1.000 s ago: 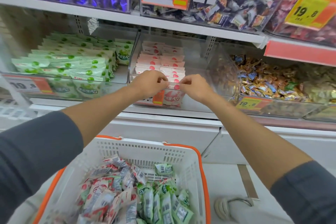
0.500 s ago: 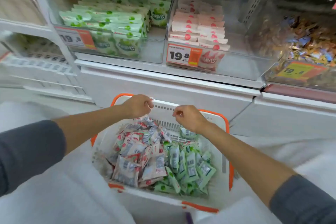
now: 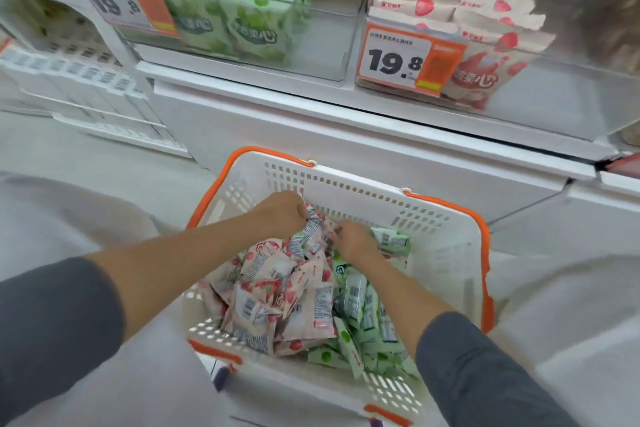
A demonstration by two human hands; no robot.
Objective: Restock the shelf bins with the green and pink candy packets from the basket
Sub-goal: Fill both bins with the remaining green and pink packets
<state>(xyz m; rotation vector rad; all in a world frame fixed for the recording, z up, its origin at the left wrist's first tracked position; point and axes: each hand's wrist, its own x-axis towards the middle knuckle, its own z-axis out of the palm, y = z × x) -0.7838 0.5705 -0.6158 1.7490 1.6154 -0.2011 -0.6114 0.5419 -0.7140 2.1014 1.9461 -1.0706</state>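
grip: left hand [image 3: 280,215] fingers pinch crinkly pink candy packet [image 3: 312,229]; right hand [image 3: 354,243] hold unclear
goal: clear pink-stocked shelf bin [image 3: 568,97], up-right

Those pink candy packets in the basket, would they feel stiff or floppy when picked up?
Probably floppy: the pink packets lie crumpled and bent in the basket. Likely light: the left hand seems to hold one up by a pinched edge.
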